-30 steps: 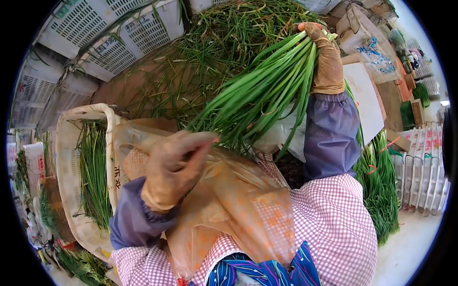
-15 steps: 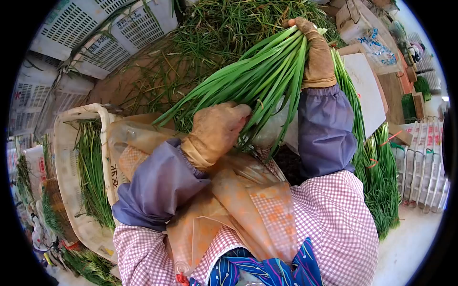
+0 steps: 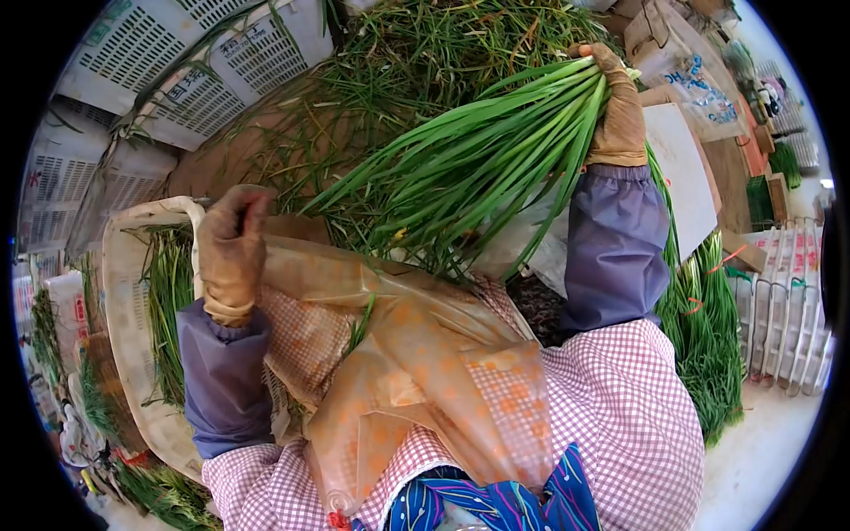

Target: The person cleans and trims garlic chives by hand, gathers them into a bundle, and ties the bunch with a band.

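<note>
A bunch of garlic chives [image 3: 496,150] is gripped near its pale stem ends by my gloved right hand [image 3: 615,106]. Its green leaves fan out down and to the left, over the loose leaves behind. My gloved left hand [image 3: 235,243] is raised at the left, apart from the bunch, above the rim of a white plastic basket [image 3: 119,327]. Its fingers are curled closed; what is in them, if anything, is hidden. More chives [image 3: 168,310] stand in that basket. A single leaf [image 3: 361,326] lies on the translucent apron [image 3: 416,354].
Loose chive leaves [image 3: 425,53] are heaped ahead of me. White slotted crates [image 3: 266,53] line the back left. At the right are tied chive bundles [image 3: 713,354], a white board [image 3: 682,177], a cardboard box [image 3: 682,66] and stacked white crates [image 3: 784,310].
My left hand has left the leaves of the bunch and moved far to the left. The right hand and its bunch have shifted slightly right. A leaf now shows on the apron.
</note>
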`<action>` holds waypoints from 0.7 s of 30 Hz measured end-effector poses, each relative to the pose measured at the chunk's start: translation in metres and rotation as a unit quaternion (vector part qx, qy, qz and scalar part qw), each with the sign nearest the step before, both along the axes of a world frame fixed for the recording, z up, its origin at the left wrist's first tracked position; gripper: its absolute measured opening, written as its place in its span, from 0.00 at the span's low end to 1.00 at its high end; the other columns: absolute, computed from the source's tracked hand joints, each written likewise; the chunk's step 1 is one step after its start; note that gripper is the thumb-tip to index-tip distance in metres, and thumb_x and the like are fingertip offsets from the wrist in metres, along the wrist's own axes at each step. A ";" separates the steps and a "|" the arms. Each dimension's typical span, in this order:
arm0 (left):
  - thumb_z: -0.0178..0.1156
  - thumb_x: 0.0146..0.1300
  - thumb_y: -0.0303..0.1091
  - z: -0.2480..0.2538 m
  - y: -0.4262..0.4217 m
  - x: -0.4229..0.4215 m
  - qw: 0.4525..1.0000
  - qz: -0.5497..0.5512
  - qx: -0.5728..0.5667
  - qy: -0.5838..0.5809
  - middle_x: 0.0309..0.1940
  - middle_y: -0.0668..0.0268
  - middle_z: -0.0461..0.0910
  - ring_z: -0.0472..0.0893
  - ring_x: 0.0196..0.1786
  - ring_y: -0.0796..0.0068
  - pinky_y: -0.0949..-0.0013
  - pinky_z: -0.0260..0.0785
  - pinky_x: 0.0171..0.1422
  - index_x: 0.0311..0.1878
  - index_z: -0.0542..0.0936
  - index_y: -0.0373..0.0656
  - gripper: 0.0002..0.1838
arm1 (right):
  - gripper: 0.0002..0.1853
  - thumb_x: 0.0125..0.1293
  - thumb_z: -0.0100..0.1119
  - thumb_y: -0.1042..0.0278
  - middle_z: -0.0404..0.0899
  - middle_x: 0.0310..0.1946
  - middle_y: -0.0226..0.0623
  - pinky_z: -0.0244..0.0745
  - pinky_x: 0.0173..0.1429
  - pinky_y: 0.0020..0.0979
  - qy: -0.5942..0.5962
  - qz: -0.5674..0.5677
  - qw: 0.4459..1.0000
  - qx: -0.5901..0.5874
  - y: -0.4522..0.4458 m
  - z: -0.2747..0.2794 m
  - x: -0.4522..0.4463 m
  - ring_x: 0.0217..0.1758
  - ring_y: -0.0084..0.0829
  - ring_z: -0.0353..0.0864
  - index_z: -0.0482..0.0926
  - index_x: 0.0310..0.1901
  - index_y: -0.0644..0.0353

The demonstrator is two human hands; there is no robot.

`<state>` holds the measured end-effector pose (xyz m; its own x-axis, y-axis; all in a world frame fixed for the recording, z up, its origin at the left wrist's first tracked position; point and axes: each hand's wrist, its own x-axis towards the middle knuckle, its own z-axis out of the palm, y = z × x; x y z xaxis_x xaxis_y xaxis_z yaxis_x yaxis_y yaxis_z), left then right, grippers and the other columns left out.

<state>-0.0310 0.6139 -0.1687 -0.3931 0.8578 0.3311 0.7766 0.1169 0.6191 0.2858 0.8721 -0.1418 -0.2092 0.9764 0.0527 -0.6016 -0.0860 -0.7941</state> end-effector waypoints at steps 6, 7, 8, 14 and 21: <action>0.60 0.61 0.33 0.015 0.001 -0.040 0.990 0.064 -0.117 0.050 0.30 0.60 0.80 0.79 0.32 0.68 0.69 0.70 0.38 0.39 0.79 0.38 0.09 | 0.10 0.60 0.62 0.62 0.76 0.29 0.30 0.78 0.34 0.27 -0.018 -0.023 1.000 0.006 0.004 0.001 0.008 0.29 0.26 0.78 0.77 0.36 0.60; 0.59 0.61 0.33 0.020 0.005 -0.028 0.994 0.039 -0.101 0.027 0.30 0.59 0.80 0.79 0.32 0.67 0.69 0.70 0.39 0.39 0.80 0.38 0.08 | 0.10 0.61 0.62 0.62 0.76 0.31 0.30 0.78 0.35 0.28 -0.012 -0.013 1.000 -0.005 0.004 0.000 0.008 0.30 0.25 0.78 0.77 0.36 0.60; 0.58 0.62 0.32 0.024 0.009 -0.015 0.996 0.015 -0.086 0.004 0.30 0.59 0.80 0.79 0.33 0.65 0.70 0.70 0.40 0.40 0.80 0.37 0.08 | 0.10 0.61 0.62 0.62 0.76 0.31 0.30 0.78 0.35 0.28 -0.011 -0.011 1.000 -0.005 0.004 0.000 0.008 0.30 0.25 0.78 0.77 0.36 0.60; 0.58 0.58 0.25 0.023 0.037 0.075 0.942 -0.286 -0.173 -0.017 0.43 0.56 0.78 0.78 0.44 0.59 0.68 0.71 0.48 0.45 0.80 0.41 0.11 | 0.09 0.62 0.60 0.63 0.77 0.35 0.30 0.77 0.41 0.28 0.046 0.034 0.998 0.004 0.009 -0.005 0.013 0.35 0.25 0.77 0.76 0.37 0.58; 0.63 0.53 0.36 -0.016 0.069 0.127 0.963 -0.263 0.008 0.051 0.48 0.54 0.75 0.73 0.55 0.51 0.53 0.64 0.58 0.48 0.78 0.45 0.18 | 0.08 0.62 0.60 0.64 0.77 0.35 0.31 0.77 0.43 0.28 0.061 0.011 0.998 -0.032 0.018 -0.015 0.016 0.36 0.26 0.77 0.75 0.35 0.59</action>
<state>0.0958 0.6833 -0.1849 0.1306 0.9239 0.3596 0.7821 -0.3189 0.5354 0.3020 0.8896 -0.1565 -0.2263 0.9739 0.0170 -0.6902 -0.1480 -0.7083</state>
